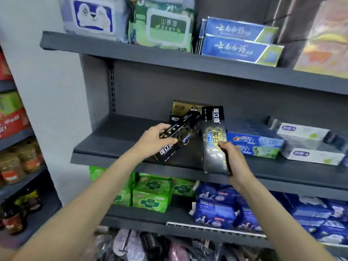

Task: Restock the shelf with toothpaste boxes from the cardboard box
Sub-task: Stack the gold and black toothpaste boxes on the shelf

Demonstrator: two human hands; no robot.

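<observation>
Black toothpaste boxes [214, 140] in both hands [154, 138]

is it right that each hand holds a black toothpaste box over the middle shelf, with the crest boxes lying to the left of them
Not quite. In the head view the Crest boxes lie to the right. The rest holds: the left hand and right hand each grip a black toothpaste box over the middle shelf.

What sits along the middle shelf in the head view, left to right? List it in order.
Bare shelf → black toothpaste box in the left hand → black toothpaste box in the right hand → blue Crest boxes → white toothpaste boxes.
</observation>
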